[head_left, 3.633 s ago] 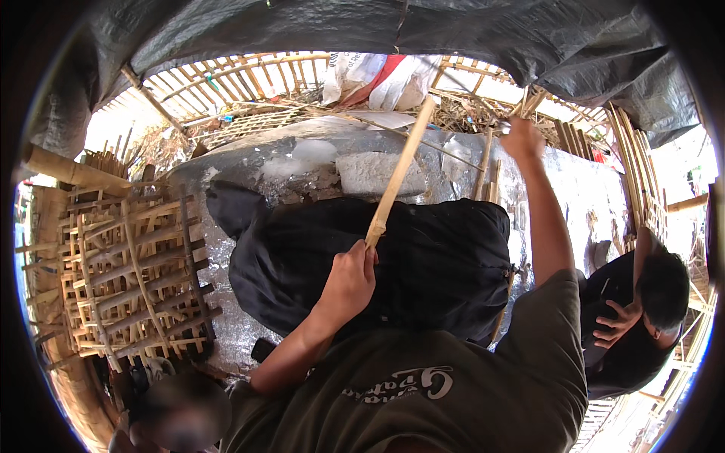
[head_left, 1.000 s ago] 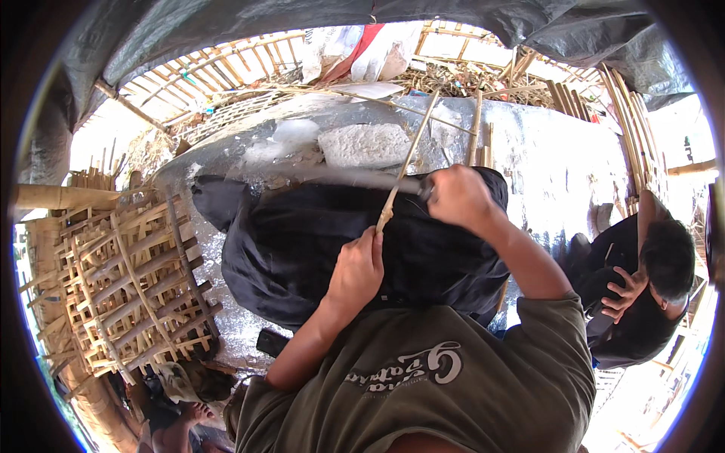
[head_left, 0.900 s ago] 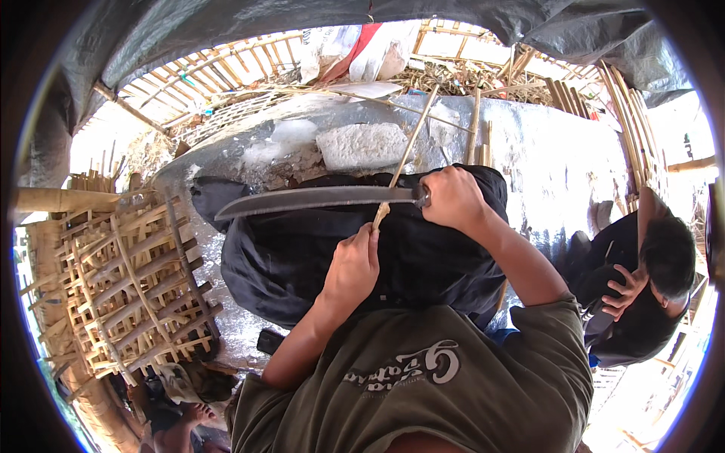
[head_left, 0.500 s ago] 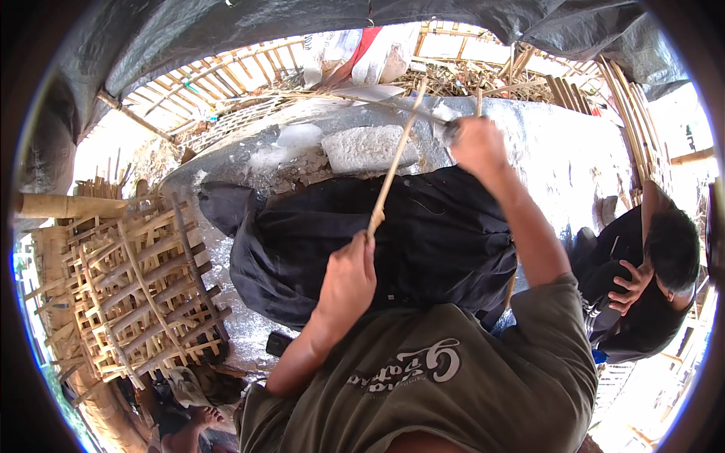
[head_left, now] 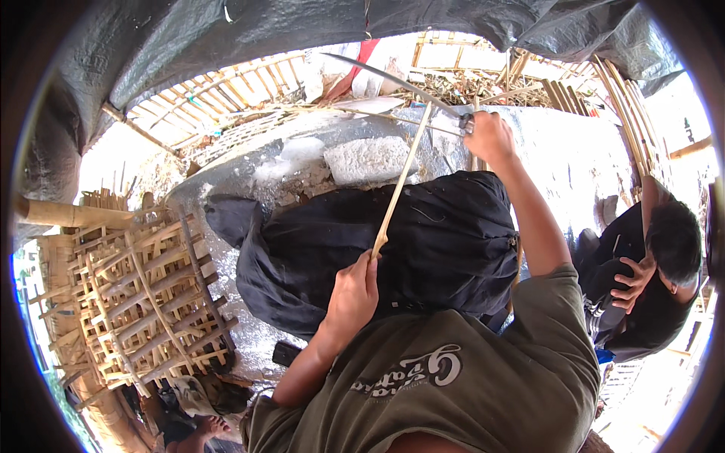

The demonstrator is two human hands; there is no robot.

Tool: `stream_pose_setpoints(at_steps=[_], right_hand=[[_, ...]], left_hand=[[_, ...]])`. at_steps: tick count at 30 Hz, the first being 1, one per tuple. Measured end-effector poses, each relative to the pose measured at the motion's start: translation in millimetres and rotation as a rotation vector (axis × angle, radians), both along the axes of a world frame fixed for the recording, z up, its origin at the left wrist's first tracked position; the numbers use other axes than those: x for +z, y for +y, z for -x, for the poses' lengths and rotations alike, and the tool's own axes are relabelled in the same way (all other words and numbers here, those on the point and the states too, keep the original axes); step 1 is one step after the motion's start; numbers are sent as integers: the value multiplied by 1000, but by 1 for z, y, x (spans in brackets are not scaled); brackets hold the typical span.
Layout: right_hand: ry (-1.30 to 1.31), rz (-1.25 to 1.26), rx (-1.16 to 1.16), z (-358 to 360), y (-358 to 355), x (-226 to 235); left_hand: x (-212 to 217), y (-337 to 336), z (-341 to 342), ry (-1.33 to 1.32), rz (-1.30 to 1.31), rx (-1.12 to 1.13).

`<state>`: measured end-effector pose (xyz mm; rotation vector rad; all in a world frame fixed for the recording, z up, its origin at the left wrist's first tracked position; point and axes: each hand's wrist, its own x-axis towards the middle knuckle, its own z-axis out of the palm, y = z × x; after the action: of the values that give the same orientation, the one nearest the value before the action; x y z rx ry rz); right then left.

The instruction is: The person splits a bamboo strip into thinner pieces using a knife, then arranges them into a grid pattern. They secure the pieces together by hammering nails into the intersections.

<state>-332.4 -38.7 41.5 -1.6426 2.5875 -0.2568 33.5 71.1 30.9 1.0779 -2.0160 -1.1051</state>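
My left hand [head_left: 353,291] is closed round the lower end of a pale, slim bamboo stick [head_left: 400,185], which slants up and away over my lap. A knobby joint shows on the stick just above my fingers. My right hand [head_left: 491,138], farther off and to the right, grips the dark handle of a long-bladed machete [head_left: 400,81]. Its blade points to the far left and passes close by the stick's far tip; whether they touch I cannot tell. Dark cloth [head_left: 362,249] covers my legs beneath the stick.
A whitish block [head_left: 370,160] lies beyond my legs on a grey sheet. At left stands a lattice of bamboo strips [head_left: 143,294]; near it is a dark phone-like object [head_left: 285,353]. One person [head_left: 630,287] sits at right, another person's hand [head_left: 214,427] shows lower left. Dark tarp [head_left: 302,23] hangs overhead.
The machete has swung up, its blade now higher and in plain sight toward the far left. My right hand has shifted slightly right; my left hand still holds the stick.
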Motion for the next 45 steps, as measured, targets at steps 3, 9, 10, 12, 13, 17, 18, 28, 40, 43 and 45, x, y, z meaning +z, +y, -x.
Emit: stream_pose_setpoints(at_steps=[3,9,10,12,13,17,18,28,40,43,45], right_hand=[[33,-21,-54,15,3,-2],[-286,147,-41,-15,34,-4],[-308,223,-2,-22,42,-8],[-388,214,25,-38,51,-11],[-428,210,38,-48,55,-11],[-494,237,228,-91,74,-16],[-484,246,269,-101,79,-20],[-309,187,546,-155,89,-28],[-46,35,322,-130,55,-29],[30,140,255,-79,37,-31],[-40,35,273,-89,39,-16]], left_hand=[[0,-4,-13,46,-231,8],[-10,-28,-30,342,-733,-54],[-8,-31,-30,321,-742,-68],[-6,-30,-24,346,-829,14],[-4,-29,-23,360,-871,56],[-8,-29,-19,339,-932,97],[-12,-30,-18,382,-992,109],[-8,-15,8,72,-433,198],[-6,2,5,5,-362,188],[-31,21,8,-24,-264,174],[-31,16,14,-8,-269,194]])
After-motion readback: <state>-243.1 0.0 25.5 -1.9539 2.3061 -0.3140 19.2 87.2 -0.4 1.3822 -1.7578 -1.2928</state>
